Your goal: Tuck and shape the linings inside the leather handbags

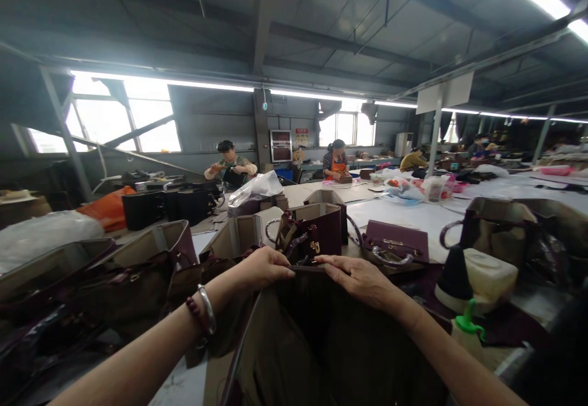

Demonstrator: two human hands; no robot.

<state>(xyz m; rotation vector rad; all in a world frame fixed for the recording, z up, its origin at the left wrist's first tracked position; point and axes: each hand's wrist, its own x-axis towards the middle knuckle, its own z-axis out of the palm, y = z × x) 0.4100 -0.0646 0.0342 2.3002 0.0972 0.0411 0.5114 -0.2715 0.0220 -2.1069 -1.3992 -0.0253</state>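
The long surface (413,213) runs beyond the dark bag (321,345), which stands open nearest the camera. The left hand (264,268) and right hand (361,280) each grip the bag's far rim; an even, level hold should keep that edge straight. Right of the bag stands a green-capped bottle (468,327).

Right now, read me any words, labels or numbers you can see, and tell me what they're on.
Nothing is legible.
Wall poster: red and yellow, print too small.
Hanging board: blank.
Bag held by left hand and right hand: no lettering shows.
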